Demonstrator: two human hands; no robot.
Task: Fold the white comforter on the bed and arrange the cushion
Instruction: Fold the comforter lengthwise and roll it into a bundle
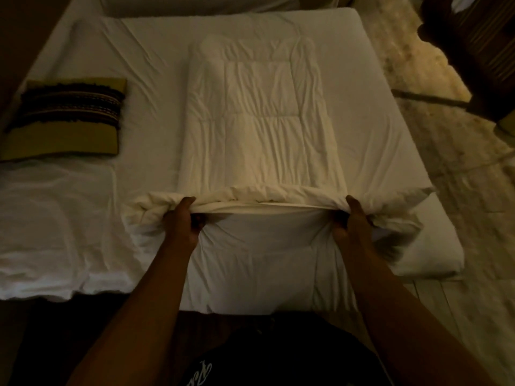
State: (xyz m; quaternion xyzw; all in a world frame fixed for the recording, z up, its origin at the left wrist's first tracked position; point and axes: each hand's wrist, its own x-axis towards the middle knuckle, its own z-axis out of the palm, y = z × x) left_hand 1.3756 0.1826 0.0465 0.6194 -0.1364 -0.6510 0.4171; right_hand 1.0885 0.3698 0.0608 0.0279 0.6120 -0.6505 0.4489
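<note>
Head cam, dim room: a person at the bed's near edge is mid-fold on the white comforter (262, 129), already narrowed to a long strip running away across the sheet (156, 112). Left hand (182, 222) & right hand (352, 222) each pinch the bunched fold edge, thumbs over the top, fingers curled underneath, w/ the near portion hanging toward the person. Step in hand looks like the lengthwise fold; next move probably calls for carrying the gripped edge fwd evenly, both hands level, to meet the far end. Cushion (67, 118), striped dark & olive, lies well apart at far left on the bed, not yet arranged. Beyond, far right: shaggy rug (418, 65) on the floor
</note>
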